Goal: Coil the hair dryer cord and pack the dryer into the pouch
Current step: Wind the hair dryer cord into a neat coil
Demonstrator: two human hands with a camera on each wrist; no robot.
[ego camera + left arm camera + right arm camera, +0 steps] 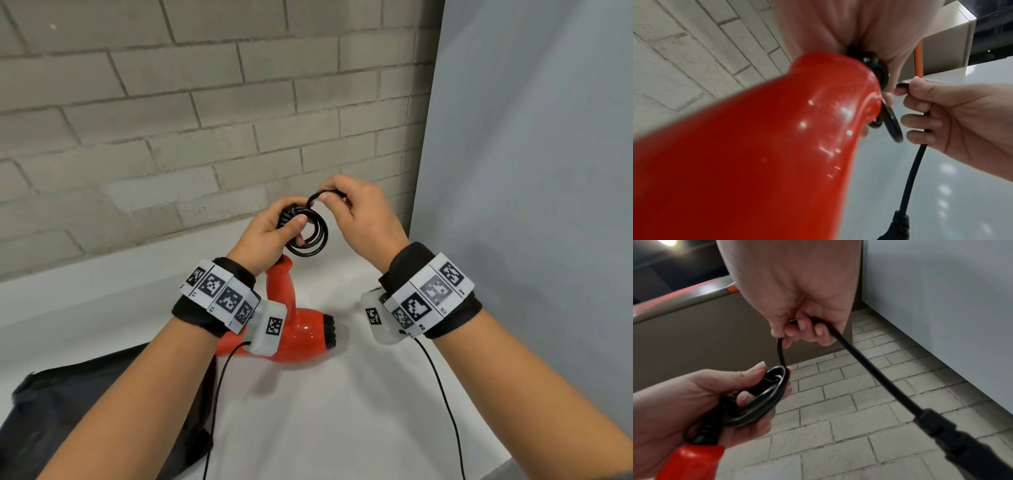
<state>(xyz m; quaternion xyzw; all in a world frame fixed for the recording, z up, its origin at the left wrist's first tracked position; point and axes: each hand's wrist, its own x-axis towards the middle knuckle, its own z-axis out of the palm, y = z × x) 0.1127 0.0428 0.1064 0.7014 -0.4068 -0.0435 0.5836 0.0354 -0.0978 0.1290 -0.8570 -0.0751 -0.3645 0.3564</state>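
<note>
Left hand (270, 233) is clamped round a bundle of black cord loops (310, 236) right at the butt of the handle, thumb pressed across the coils. The right hand (356, 219), at about two o'clock from it, has its fingers curled on the next stretch of cord, pinching it at the top of a small fresh loop. From the right wrist view the free end runs out of that fist down toward five o'clock and ends in the black plug (962, 441), which hangs in the air.

The red hair dryer (301, 329) sits below the hands, handle pointing up to twelve o'clock into the left hand, black nozzle end facing three o'clock, body down at the white tabletop (325, 411). The dark fabric pouch (85, 404) lies crumpled at seven o'clock, partly under the left forearm. No brand name shows on the dryer; the only markings are the square black-and-white code tags on both wristbands (222, 294), their small print too fine to read.
</note>
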